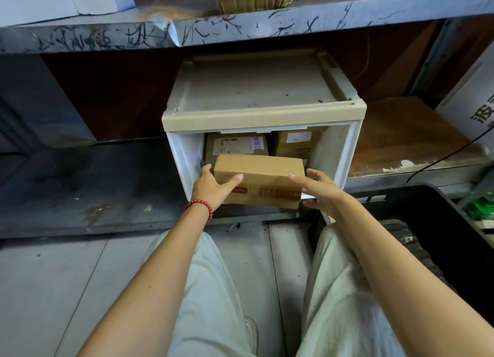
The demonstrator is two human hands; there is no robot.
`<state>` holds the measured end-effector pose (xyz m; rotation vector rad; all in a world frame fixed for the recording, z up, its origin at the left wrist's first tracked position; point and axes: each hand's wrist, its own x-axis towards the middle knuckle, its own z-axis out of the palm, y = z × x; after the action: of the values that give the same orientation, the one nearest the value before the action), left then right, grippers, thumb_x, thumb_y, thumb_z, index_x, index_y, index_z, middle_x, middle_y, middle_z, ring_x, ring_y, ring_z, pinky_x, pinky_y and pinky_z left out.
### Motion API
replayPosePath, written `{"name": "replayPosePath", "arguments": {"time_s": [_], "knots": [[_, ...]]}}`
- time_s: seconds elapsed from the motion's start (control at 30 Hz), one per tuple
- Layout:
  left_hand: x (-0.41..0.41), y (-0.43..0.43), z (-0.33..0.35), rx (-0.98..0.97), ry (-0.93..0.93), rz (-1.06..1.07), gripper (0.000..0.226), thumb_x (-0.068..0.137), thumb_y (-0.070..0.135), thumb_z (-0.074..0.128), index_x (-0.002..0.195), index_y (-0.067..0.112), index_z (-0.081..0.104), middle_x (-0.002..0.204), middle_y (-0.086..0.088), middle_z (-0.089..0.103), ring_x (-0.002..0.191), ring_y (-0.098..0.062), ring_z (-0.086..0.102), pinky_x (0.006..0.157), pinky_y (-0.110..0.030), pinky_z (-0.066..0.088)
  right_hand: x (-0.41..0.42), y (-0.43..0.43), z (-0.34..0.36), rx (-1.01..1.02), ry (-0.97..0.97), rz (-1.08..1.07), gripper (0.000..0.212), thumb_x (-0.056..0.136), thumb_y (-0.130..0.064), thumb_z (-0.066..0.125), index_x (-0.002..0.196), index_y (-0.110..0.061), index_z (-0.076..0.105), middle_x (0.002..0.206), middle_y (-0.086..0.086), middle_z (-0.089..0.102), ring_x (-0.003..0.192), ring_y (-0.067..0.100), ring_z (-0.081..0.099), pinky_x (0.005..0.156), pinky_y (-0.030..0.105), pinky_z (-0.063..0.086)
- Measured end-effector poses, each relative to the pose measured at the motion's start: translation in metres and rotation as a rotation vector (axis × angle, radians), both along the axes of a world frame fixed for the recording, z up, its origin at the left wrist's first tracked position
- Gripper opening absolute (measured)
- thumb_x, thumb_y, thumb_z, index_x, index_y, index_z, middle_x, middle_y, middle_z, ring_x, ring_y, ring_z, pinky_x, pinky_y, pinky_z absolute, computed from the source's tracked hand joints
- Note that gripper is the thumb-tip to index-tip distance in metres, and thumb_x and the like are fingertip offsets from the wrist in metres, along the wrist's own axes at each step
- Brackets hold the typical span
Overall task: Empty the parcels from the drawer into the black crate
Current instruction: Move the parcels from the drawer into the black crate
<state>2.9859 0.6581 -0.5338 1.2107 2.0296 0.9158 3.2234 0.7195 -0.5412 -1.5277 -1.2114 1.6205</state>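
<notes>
A white plastic drawer unit [267, 110] stands on the lower shelf with its front open. A brown cardboard parcel [264, 174] sits at the drawer's mouth. My left hand [211, 187] grips its left end, thumb over the front face. My right hand [318, 191] holds its right end with the fingers spread. Behind it stand two more parcels, one with a white label [236, 144] and another at the right [294, 141]. The black crate [441, 223] sits on the floor at the right.
A scribbled grey shelf edge [240, 27] hangs right above the drawer unit. A white box with black print [478, 102] stands at the far right, with a black cable beside it. My knees in pale trousers are below the shelf.
</notes>
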Motion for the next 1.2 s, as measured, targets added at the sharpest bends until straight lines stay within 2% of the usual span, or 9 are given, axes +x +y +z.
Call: {"name": "replayPosePath", "arguments": {"time_s": [0.13, 0.3, 0.43, 0.63, 0.7, 0.83, 0.97, 1.1, 1.2], "knots": [[-0.001, 0.002, 0.002, -0.05, 0.01, -0.016, 0.096, 0.071, 0.077, 0.056, 0.142, 0.014, 0.041, 0.138, -0.007, 0.052, 0.124, -0.025, 0.05, 0.103, -0.042, 0.044, -0.003, 0.003, 0.001, -0.052, -0.028, -0.054, 0.069, 0.09, -0.051, 0.057, 0.144, -0.014, 0.036, 0.138, 0.005, 0.045, 0.112, 0.022, 0.046, 0.09, 0.041, 0.048], [0.004, 0.004, 0.002, 0.017, -0.101, 0.004, 0.061, 0.081, 0.065, 0.056, 0.117, 0.016, 0.053, 0.115, -0.001, 0.058, 0.103, -0.019, 0.055, 0.095, -0.041, 0.05, 0.0, 0.002, -0.001, -0.038, -0.021, -0.141, 0.036, 0.095, -0.047, 0.052, 0.106, -0.013, 0.054, 0.109, 0.005, 0.05, 0.099, 0.024, 0.051, 0.088, 0.046, 0.049], [0.042, 0.01, 0.003, 0.065, -0.182, 0.042, 0.055, 0.077, 0.071, 0.057, 0.09, 0.018, 0.048, 0.097, 0.003, 0.054, 0.098, -0.02, 0.055, 0.089, -0.043, 0.051, 0.042, -0.003, -0.005, -0.109, 0.053, -0.314, 0.066, 0.09, -0.054, 0.054, 0.138, -0.013, 0.036, 0.132, 0.009, 0.042, 0.123, 0.034, 0.046, 0.094, 0.051, 0.049], [0.121, 0.025, 0.005, 0.018, -0.178, -0.136, 0.053, 0.083, 0.055, 0.062, 0.117, 0.017, 0.051, 0.115, -0.001, 0.054, 0.103, -0.017, 0.051, 0.093, -0.037, 0.047, 0.128, -0.015, -0.018, -0.079, 0.083, -0.558, 0.038, 0.085, -0.034, 0.067, 0.112, -0.009, 0.056, 0.113, 0.009, 0.056, 0.109, 0.031, 0.056, 0.086, 0.049, 0.054], [0.149, 0.031, 0.004, 0.018, -0.213, -0.206, 0.056, 0.085, 0.045, 0.065, 0.13, 0.016, 0.049, 0.126, -0.003, 0.056, 0.104, -0.014, 0.049, 0.095, -0.032, 0.046, 0.153, -0.024, -0.021, -0.072, 0.077, -0.593, 0.024, 0.088, -0.024, 0.062, 0.103, -0.006, 0.062, 0.104, 0.009, 0.057, 0.093, 0.025, 0.057, 0.068, 0.038, 0.052], [0.207, 0.041, 0.0, -0.005, -0.209, -0.36, 0.064, 0.085, 0.033, 0.068, 0.141, 0.019, 0.042, 0.137, 0.0, 0.052, 0.114, -0.012, 0.05, 0.09, -0.024, 0.04, 0.205, -0.05, -0.034, -0.063, 0.087, -0.697, 0.056, 0.084, -0.019, 0.067, 0.135, -0.018, 0.045, 0.12, 0.005, 0.056, 0.095, 0.02, 0.059, 0.06, 0.03, 0.045], [0.267, 0.043, -0.013, -0.043, -0.195, -0.544, 0.07, 0.083, 0.028, 0.071, 0.144, 0.019, 0.037, 0.138, 0.0, 0.05, 0.11, -0.01, 0.048, 0.093, -0.025, 0.039, 0.256, -0.08, -0.059, -0.077, 0.086, -0.769, 0.097, 0.051, -0.051, 0.085, 0.135, -0.018, 0.05, 0.122, 0.004, 0.065, 0.098, 0.021, 0.067, 0.079, 0.038, 0.057], [0.319, 0.039, -0.036, -0.116, -0.141, -0.724, 0.073, 0.08, 0.029, 0.072, 0.144, 0.025, 0.036, 0.137, -0.002, 0.05, 0.117, -0.018, 0.052, 0.101, -0.04, 0.045, 0.288, -0.122, -0.067, -0.145, 0.078, -0.94, 0.076, 0.072, -0.06, 0.072, 0.121, -0.004, 0.058, 0.088, 0.005, 0.065, 0.055, 0.006, 0.062, 0.048, 0.02, 0.046], [0.349, 0.03, -0.06, -0.18, -0.027, -0.84, 0.078, 0.075, 0.05, 0.072, 0.142, 0.033, 0.036, 0.135, -0.004, 0.049, 0.116, -0.023, 0.054, 0.099, -0.043, 0.047, 0.309, -0.154, -0.083, -0.263, 0.057, -1.084, 0.109, 0.059, -0.08, 0.064, 0.137, -0.006, 0.042, 0.102, 0.007, 0.066, 0.081, 0.02, 0.065, 0.06, 0.03, 0.049]]}}
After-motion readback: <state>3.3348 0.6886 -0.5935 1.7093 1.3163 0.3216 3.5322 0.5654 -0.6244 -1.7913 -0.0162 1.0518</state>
